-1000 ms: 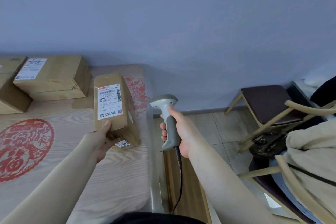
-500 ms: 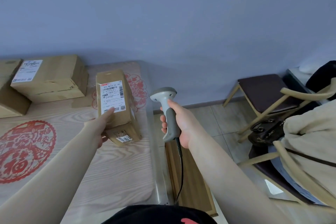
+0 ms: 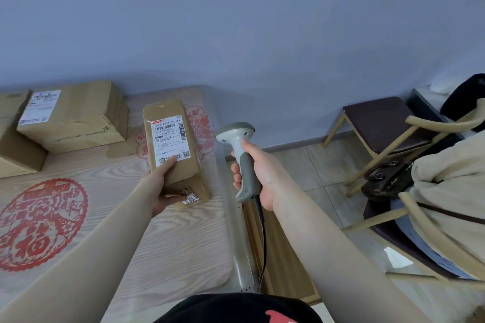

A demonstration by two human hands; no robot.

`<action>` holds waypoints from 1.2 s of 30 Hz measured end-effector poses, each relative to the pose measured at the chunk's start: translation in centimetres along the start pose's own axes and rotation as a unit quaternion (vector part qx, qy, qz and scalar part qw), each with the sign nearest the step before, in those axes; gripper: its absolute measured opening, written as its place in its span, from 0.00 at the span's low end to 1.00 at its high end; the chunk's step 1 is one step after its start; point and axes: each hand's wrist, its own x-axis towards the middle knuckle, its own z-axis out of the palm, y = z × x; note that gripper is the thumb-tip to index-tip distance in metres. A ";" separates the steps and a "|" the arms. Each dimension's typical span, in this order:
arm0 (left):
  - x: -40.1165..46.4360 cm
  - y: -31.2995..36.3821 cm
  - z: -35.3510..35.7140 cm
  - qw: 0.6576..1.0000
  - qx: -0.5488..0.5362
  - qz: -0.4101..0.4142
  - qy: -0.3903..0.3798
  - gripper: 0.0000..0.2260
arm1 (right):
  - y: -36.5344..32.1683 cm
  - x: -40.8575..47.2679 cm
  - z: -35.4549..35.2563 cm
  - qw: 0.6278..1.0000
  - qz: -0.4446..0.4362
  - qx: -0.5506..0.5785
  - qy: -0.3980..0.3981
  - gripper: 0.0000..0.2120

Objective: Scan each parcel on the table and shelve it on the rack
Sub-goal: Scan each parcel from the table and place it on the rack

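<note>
A narrow brown cardboard parcel (image 3: 173,149) with a white shipping label on top lies near the right edge of the wooden table (image 3: 162,238). My left hand (image 3: 164,186) grips its near end, thumb on the label and fingers under the box. My right hand (image 3: 258,173) grips the grey handle of a corded barcode scanner (image 3: 240,157), held upright just right of the parcel, over the table's edge. Its head faces away toward the wall.
Two more brown parcels, one (image 3: 76,115) with a label and one (image 3: 14,139) at the left edge, sit at the back of the table. Red paper-cut decals mark the tabletop. Wooden chairs (image 3: 380,128) with a black handbag (image 3: 385,178) and a cream garment stand on the right.
My left hand has tightened on the parcel's near end, thumb now on the label, and the box has tilted slightly. The scanner has stayed beside it in my right hand.
</note>
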 end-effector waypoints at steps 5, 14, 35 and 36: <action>-0.1 -0.1 -0.1 1.000 0.004 0.020 -0.001 0.27 | 0.0 -0.2 0.1 1.000 0.000 0.002 0.006 0.21; -0.2 0.2 -0.4 0.999 0.016 0.014 -0.029 0.20 | 0.2 0.0 0.1 1.000 -0.002 -0.001 0.000 0.20; -4.6 -2.8 3.3 0.990 -0.005 0.135 0.034 0.23 | -1.3 -2.1 2.7 0.994 -0.071 -0.012 -0.085 0.15; -4.7 -2.7 3.3 0.988 -0.005 0.148 0.034 0.24 | -1.3 -2.2 2.9 0.993 -0.074 -0.013 -0.091 0.15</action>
